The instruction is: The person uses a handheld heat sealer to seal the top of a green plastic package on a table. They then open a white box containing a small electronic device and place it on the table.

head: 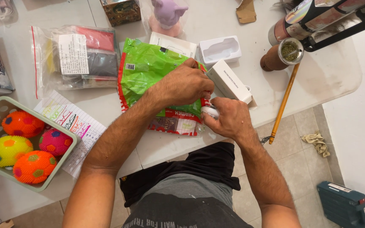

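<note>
L hand (pixel 189 84) fingers pinch the top edge of 1 green-and-red foil bag (pixel 148 71), mid table (pixel 241 17). R hand (pixel 229 118) at the bag's lower right corner, fingers curled tight on 1 small white object (pixel 210 112). 2 white boxes: 1 closed (pixel 229 82) just beside R hand, 1 open tray (pixel 220 50) behind. 4 spiky balls (pixel 22 145) in 1 green basket (pixel 70 147) at left edge. Bare table only at front edge and far right.

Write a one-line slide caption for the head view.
Left hand grips a green and red bag while the right hand holds a small white object at its edge.
</note>
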